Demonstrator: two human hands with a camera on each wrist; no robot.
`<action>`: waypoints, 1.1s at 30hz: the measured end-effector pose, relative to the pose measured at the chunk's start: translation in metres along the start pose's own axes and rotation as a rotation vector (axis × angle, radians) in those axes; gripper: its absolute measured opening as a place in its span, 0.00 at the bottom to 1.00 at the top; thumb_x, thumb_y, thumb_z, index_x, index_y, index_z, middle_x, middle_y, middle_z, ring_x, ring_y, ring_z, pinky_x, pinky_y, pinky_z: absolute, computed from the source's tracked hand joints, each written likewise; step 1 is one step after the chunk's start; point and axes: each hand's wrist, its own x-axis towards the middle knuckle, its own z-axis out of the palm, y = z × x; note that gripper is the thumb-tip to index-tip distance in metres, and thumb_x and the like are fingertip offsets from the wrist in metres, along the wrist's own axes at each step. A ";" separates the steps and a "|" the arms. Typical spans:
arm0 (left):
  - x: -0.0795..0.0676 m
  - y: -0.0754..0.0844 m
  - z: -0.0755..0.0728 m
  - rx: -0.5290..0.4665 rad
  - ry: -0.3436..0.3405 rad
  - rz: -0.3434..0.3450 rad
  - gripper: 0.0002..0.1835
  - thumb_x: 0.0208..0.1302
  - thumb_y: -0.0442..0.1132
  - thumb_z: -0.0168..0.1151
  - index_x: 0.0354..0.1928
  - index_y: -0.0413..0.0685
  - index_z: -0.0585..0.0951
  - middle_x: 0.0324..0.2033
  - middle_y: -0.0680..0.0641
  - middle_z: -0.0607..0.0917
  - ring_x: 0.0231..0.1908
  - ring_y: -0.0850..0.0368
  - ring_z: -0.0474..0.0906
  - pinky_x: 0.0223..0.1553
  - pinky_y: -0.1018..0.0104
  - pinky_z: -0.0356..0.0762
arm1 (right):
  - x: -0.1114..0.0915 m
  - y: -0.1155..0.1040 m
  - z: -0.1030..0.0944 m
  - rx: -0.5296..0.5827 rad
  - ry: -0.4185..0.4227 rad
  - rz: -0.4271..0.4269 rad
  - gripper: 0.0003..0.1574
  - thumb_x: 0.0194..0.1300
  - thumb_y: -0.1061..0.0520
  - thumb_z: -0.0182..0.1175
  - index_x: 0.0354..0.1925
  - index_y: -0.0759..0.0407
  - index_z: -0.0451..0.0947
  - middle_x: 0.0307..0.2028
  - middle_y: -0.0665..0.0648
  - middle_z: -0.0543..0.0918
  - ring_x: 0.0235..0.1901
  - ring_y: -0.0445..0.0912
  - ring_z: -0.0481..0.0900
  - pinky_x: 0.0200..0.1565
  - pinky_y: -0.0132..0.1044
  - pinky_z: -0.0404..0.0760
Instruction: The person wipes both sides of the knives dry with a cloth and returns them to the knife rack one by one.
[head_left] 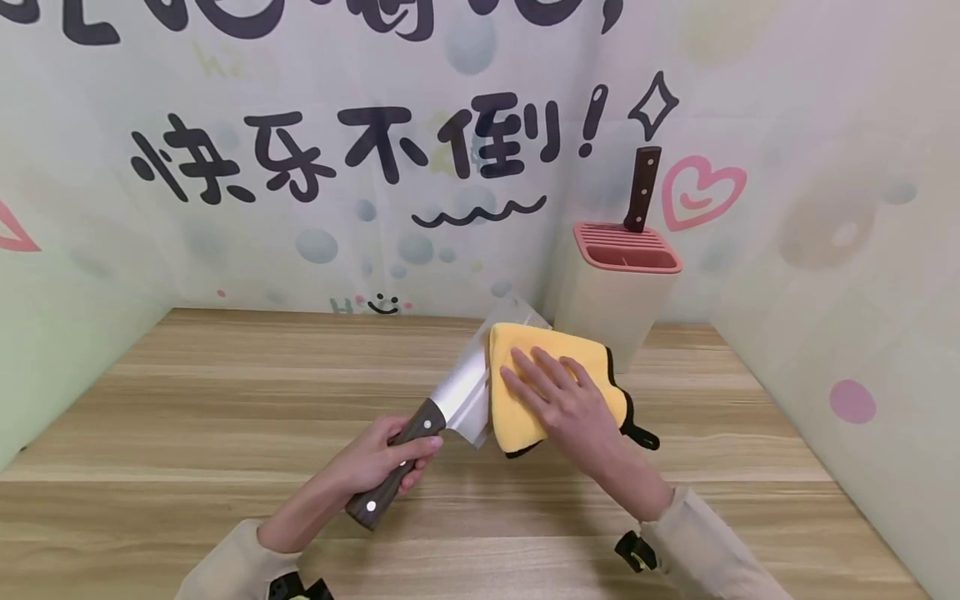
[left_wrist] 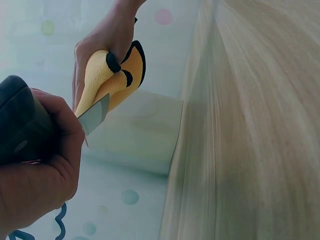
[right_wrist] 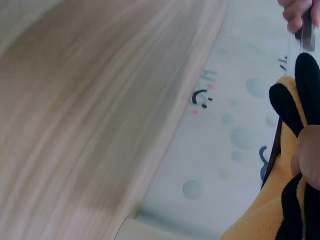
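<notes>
The left hand (head_left: 375, 457) is gripping a broad-bladed knife (head_left: 461, 390) by its dark riveted handle, fingers and thumb wrapping it snugly, and the blade is slanting away toward the back of the table (head_left: 225, 417). Over on the other side, the right hand (head_left: 573, 408) is holding a yellow cloth (head_left: 517, 421) against that blade, fingers spreading across the top, while the left wrist view is showing the thumb tucking in underneath and the black-trimmed folds bunching below. So both hands are holding something here: knife in the left, cloth in the right! The knife is sitting between the two hands, above the wooden surface rather than lying on it, with the cloth covering part of the blade and the far end peeking out beyond. The cloth's black loop is poking out to the right. Just behind it all, a cream knife block (head_left: 611, 308) with a pink slotted top is standing upright near the table's back edge, and a second dark handle (head_left: 642, 187) is rising straight out of its slots. Behind that, the pale wall hanging (head_left: 450, 271) is showing bold black lettering, bubbles and a pink heart.
</notes>
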 end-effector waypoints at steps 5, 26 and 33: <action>0.000 0.000 0.000 -0.004 0.002 0.009 0.14 0.63 0.42 0.53 0.29 0.36 0.67 0.18 0.51 0.70 0.14 0.65 0.67 0.17 0.74 0.69 | 0.002 -0.010 -0.003 -0.005 0.016 -0.041 0.24 0.63 0.65 0.39 0.52 0.56 0.73 0.54 0.58 0.73 0.52 0.53 0.72 0.46 0.46 0.74; 0.001 0.000 0.000 -0.009 0.059 -0.018 0.15 0.63 0.44 0.53 0.30 0.37 0.68 0.18 0.51 0.71 0.15 0.65 0.68 0.18 0.73 0.69 | 0.001 -0.023 -0.013 -0.075 -0.006 -0.252 0.29 0.69 0.68 0.27 0.58 0.52 0.67 0.58 0.56 0.69 0.57 0.49 0.68 0.51 0.44 0.71; 0.001 -0.001 -0.001 -0.011 0.061 0.013 0.15 0.63 0.43 0.52 0.30 0.36 0.68 0.18 0.51 0.71 0.15 0.65 0.67 0.18 0.74 0.68 | 0.001 -0.023 -0.015 -0.045 -0.013 -0.278 0.28 0.70 0.67 0.26 0.61 0.54 0.63 0.58 0.56 0.68 0.57 0.49 0.67 0.53 0.44 0.70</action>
